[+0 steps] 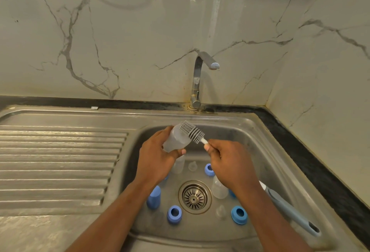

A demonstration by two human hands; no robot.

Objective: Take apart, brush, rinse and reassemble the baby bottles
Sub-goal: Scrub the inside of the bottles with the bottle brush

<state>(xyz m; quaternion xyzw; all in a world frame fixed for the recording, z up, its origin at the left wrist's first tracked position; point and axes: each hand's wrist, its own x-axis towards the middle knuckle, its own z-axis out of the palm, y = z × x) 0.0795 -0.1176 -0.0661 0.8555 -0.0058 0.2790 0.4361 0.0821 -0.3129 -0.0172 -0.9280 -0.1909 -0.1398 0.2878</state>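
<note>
Head view showed a steel sink (260, 131) in a corner of marble wall (120, 31), with the tap (198, 79) at its far rim and a ribbed drainboard (60, 161) on the left. Above the basin the left hand (158, 157) gripped a clear bottle (175, 140), fingers and thumb curled round its body, and the bottle was tilted with one end pointing far and right. Just to the right of it, the right hand (228, 163) held the brush (192, 131) by its thin white neck, with the fingers closed round it. The long blue-grey handle (290, 209) came out past the wrist toward the near right, over the right slope of the sink. The grey bristle head was at the far right end of the bottle, outside it; whether it touched the bottle I could not tell. On the sink floor the other parts were spread around the drain (194, 197). A second bottle (178, 164) and a teat (192, 166) were on the far side, with a far ring (209, 169) just right of them. A third bottle (219, 189) was right of the drain, partly under the right wrist. A blue cap (153, 197) stood upright at the left. Near the front were a left ring (174, 213), a second teat (220, 211) and a right ring (239, 214).
</note>
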